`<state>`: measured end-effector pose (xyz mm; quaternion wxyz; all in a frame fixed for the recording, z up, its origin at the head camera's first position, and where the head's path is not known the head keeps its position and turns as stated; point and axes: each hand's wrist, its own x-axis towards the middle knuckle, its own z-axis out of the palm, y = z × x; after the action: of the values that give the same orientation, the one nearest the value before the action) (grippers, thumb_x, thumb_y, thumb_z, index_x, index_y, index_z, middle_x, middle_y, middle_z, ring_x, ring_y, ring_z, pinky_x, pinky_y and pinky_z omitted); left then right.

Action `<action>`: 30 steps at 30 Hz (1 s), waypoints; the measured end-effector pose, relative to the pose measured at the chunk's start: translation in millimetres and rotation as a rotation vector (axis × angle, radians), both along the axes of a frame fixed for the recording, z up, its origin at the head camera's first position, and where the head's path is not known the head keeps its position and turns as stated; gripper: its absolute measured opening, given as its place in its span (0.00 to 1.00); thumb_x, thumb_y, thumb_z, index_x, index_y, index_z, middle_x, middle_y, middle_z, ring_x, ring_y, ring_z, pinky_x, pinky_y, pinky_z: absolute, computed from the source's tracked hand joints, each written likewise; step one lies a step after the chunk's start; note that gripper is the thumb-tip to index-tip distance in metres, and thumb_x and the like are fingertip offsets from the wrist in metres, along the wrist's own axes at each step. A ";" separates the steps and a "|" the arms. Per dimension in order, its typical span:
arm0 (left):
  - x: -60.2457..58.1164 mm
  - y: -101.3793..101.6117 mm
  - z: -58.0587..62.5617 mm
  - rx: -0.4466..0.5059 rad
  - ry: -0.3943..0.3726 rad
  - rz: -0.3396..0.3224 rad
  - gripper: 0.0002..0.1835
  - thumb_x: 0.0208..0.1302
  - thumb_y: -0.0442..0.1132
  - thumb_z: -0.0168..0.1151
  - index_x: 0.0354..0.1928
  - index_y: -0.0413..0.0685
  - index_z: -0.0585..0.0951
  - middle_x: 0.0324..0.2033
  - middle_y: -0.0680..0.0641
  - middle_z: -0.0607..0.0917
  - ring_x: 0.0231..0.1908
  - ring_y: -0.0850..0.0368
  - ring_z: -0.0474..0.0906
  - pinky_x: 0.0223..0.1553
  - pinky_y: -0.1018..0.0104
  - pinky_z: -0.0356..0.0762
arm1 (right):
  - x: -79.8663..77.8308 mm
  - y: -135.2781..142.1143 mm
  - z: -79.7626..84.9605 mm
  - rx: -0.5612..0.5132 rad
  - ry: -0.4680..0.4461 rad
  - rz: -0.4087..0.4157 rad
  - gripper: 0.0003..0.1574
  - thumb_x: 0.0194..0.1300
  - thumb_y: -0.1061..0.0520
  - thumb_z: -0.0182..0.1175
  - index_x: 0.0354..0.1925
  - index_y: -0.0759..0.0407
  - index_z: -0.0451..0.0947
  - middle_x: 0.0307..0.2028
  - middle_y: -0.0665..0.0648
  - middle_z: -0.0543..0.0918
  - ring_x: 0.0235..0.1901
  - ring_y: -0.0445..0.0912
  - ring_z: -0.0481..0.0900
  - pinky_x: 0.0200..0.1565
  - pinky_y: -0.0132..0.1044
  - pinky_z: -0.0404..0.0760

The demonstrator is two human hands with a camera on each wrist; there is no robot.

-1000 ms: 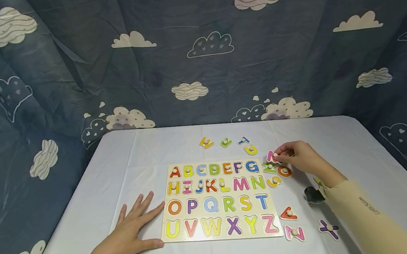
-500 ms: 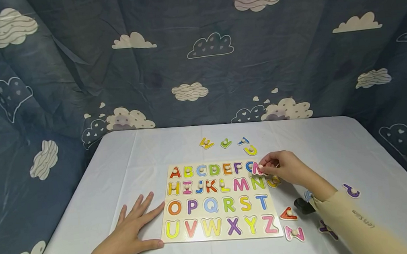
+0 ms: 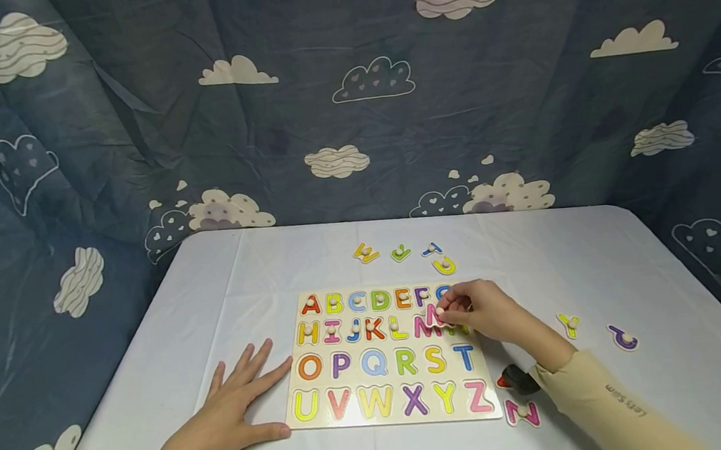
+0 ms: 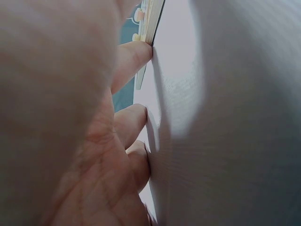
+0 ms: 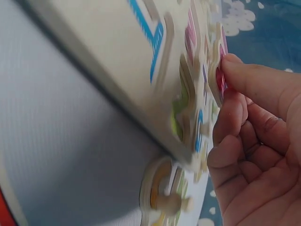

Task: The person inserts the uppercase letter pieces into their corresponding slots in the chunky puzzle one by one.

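My right hand [image 3: 480, 307] pinches a pink letter M piece [image 3: 431, 316] between thumb and fingertips. The piece is over the wooden alphabet puzzle board [image 3: 323, 382], partly overlapping the printed pink M recess. In the right wrist view, the M piece [image 5: 218, 70] stands slightly tilted off the board's face. Knobbed pieces fill the recesses from A through L; the lower rows show bare recesses. My left hand [image 3: 232, 411] lies spread on the white tablecloth, a finger and the thumb at the board's left edge. In the left wrist view, a fingertip [image 4: 138, 51] touches that edge.
Above the board lie a yellow W [image 3: 366, 254], a green piece [image 3: 400, 253], a blue T [image 3: 430, 249] and a yellow U [image 3: 444, 266]. To the right are a Y [image 3: 569, 325], a purple P [image 3: 623, 338] and a pink Z-like piece [image 3: 522, 412]. A patterned dark curtain [image 3: 300, 123] hangs behind.
My right hand has carried the pink M from beyond the board's upper right corner leftward and down, over the second row. The left hand has stayed put.
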<state>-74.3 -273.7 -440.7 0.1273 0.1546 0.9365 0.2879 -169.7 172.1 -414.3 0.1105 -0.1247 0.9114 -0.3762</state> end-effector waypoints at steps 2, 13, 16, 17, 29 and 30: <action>-0.1 0.2 0.1 0.003 -0.002 0.001 0.55 0.45 0.74 0.79 0.79 0.74 0.72 0.86 0.44 0.56 0.86 0.29 0.41 0.77 0.18 0.27 | 1.3 -4.3 -0.7 -0.006 0.012 0.013 0.05 0.70 0.60 0.73 0.39 0.61 0.86 0.28 0.51 0.79 0.31 0.42 0.73 0.29 0.27 0.70; 0.8 1.8 2.1 -0.002 0.006 -0.004 0.56 0.45 0.72 0.80 0.79 0.73 0.71 0.86 0.44 0.56 0.85 0.28 0.42 0.77 0.18 0.28 | 2.8 -19.2 -5.1 0.023 -0.021 0.024 0.05 0.70 0.59 0.73 0.39 0.59 0.86 0.28 0.51 0.79 0.31 0.44 0.74 0.31 0.27 0.70; 0.5 2.0 2.7 -0.006 0.004 -0.005 0.56 0.45 0.72 0.80 0.79 0.72 0.71 0.86 0.44 0.56 0.85 0.28 0.42 0.77 0.18 0.28 | 2.2 -20.3 -6.8 0.046 -0.011 0.031 0.05 0.70 0.58 0.73 0.38 0.58 0.86 0.28 0.50 0.79 0.32 0.43 0.74 0.32 0.27 0.71; 0.3 2.2 2.8 -0.008 0.003 -0.005 0.56 0.45 0.72 0.80 0.79 0.71 0.71 0.86 0.44 0.56 0.85 0.28 0.42 0.77 0.18 0.28 | 2.1 -20.5 -7.3 0.050 -0.006 0.034 0.05 0.70 0.58 0.73 0.38 0.58 0.86 0.28 0.50 0.79 0.32 0.43 0.74 0.32 0.27 0.71; 0.2 2.1 3.9 -0.010 -0.006 -0.003 0.56 0.45 0.71 0.81 0.80 0.71 0.71 0.87 0.43 0.55 0.85 0.28 0.42 0.77 0.18 0.28 | 0.8 -22.5 -10.4 0.071 0.020 0.048 0.06 0.69 0.58 0.74 0.36 0.56 0.86 0.26 0.49 0.78 0.30 0.42 0.73 0.32 0.27 0.70; 0.2 2.3 3.7 -0.009 -0.008 -0.002 0.56 0.45 0.71 0.80 0.79 0.71 0.71 0.87 0.44 0.55 0.85 0.28 0.42 0.77 0.19 0.27 | 0.7 -22.7 -10.7 0.072 0.016 0.047 0.06 0.69 0.58 0.74 0.36 0.56 0.86 0.27 0.49 0.78 0.30 0.42 0.73 0.32 0.27 0.70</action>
<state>-74.0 -271.5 -437.0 0.1319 0.1537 0.9371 0.2842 -169.0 149.4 -425.0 0.1164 -0.1452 0.9221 -0.3393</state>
